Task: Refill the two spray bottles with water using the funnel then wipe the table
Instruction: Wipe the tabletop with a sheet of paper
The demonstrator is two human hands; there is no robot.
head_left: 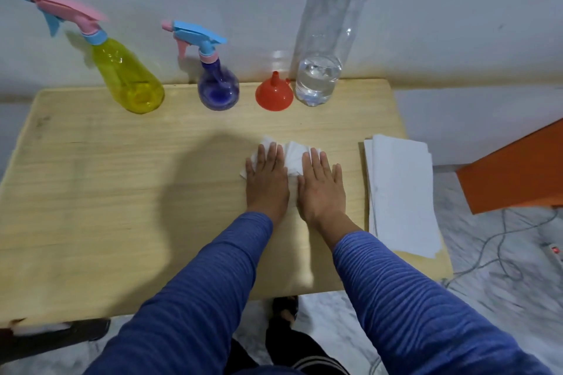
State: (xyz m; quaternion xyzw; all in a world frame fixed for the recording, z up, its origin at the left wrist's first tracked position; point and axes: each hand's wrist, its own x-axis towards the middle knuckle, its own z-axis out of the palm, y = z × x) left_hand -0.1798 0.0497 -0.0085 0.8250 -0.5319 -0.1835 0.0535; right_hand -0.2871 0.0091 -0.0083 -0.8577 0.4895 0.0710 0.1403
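Observation:
Both my hands lie flat, fingers together, on a white tissue (294,153) spread on the wooden table (122,192). My left hand (267,179) covers its left part, my right hand (322,187) its right part. Along the far edge stand a yellow spray bottle (128,76) with a pink trigger, a smaller purple spray bottle (217,85) with a blue trigger, an orange funnel (274,96) resting mouth down, and a tall clear water bottle (320,76) holding a little water.
A stack of white tissues (402,195) lies at the table's right edge. Right of the table are an orange board (518,173), loose cables (499,253) and a power strip on the marbled floor. A wall stands just behind the bottles.

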